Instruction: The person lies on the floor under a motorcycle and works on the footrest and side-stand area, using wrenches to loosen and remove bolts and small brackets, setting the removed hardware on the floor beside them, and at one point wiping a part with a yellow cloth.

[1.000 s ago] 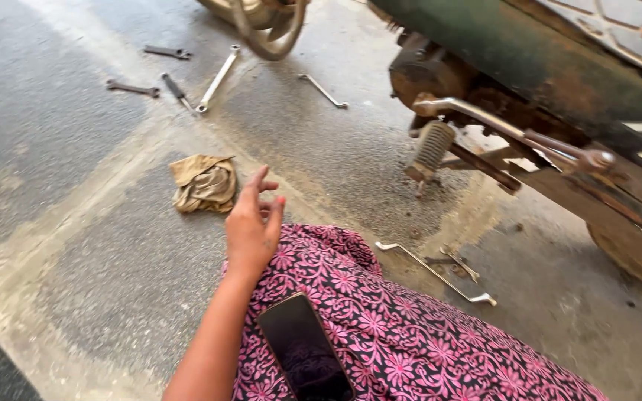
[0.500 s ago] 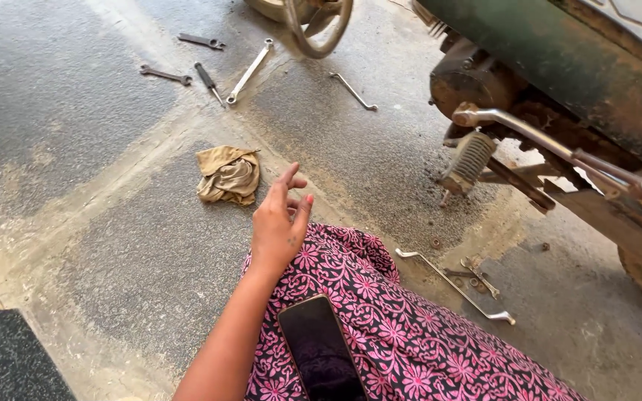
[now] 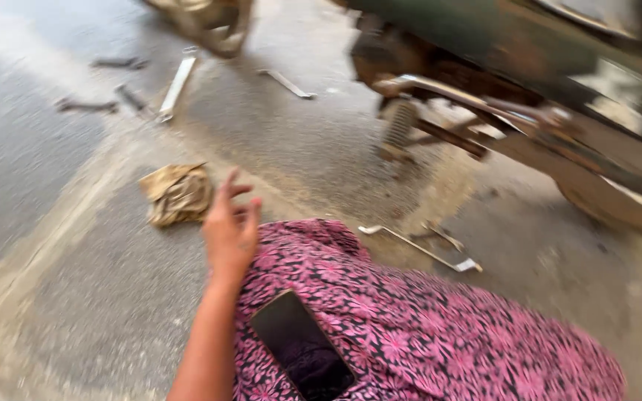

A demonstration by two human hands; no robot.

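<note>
One hand shows here, the left hand [image 3: 230,232], resting at the edge of the knee on pink flowered cloth [image 3: 425,334], fingers loosely spread and a bit lifted, holding nothing. The right hand isn't in view at all, so no idea what it's doing. Closest thing to the left hand is a crumpled tan rag [image 3: 178,193], lying on the concrete floor [image 3: 76,297] just beside the fingertips but not touching them. A dark smartphone [image 3: 302,345] lies screen up on the lap, a bit tilted, just beside the forearm.

Right of the knee, a long spanner [image 3: 419,249] lies flat on the floor, with a smaller metal piece [image 3: 443,235] near it. Further up there's a scatter of tools well apart from the hand: a pale flat wrench [image 3: 176,87], a couple of dark short ones [image 3: 87,105], and another silvery bar [image 3: 286,83]. Top right is the grimy green underside of a vehicle [image 3: 484,44] with a coil spring [image 3: 399,126] hanging down. It's all pretty blurry, and I can't make out any labels or packages.
</note>
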